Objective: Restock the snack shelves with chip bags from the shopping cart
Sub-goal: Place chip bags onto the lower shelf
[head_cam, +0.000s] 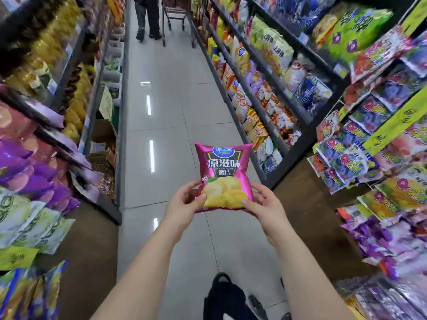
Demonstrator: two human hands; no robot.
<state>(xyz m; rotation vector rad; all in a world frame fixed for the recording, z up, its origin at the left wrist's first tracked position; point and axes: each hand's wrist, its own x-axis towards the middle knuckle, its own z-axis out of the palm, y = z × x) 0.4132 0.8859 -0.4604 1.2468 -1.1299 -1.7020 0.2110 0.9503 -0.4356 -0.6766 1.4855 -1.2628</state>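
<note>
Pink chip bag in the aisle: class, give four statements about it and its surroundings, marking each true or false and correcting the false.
1. The left hand and right hand both hold the pink chip bag by its lower corners. True.
2. The bag rests on a shelf. False: it is held over the tiled floor.
3. A shopping cart stands far down the aisle. True.
4. Nobody else is in the aisle. False: a person stands beside the cart.
</note>
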